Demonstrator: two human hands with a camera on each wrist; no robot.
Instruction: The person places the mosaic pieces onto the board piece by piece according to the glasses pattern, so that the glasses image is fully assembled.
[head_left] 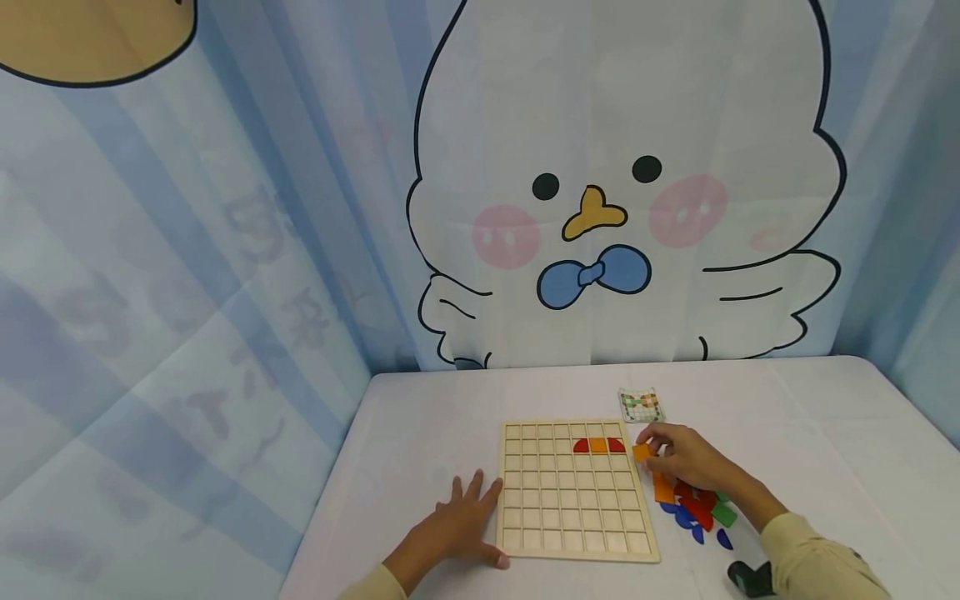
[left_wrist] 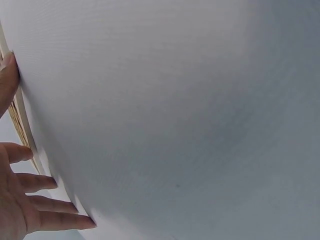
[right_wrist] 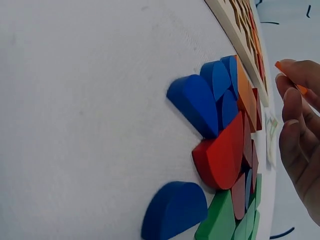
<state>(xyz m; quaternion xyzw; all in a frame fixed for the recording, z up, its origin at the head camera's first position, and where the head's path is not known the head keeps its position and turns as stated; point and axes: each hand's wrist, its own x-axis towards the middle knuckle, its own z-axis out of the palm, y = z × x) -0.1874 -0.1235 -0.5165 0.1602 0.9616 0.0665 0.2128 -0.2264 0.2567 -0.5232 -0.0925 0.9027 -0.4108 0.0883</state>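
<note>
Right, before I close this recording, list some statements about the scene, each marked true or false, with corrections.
1. The right hand holds an orange piece. True.
2. The left hand grips a blue piece. False: its fingers are spread at the left edge of the wooden board.
3. One row of the board holds a placed orange piece between two red pieces. True.
4. In the head view, the loose pieces lie left of the board. False: they lie to its right.
5. A small printed card lies near the board's far right corner. True.
</note>
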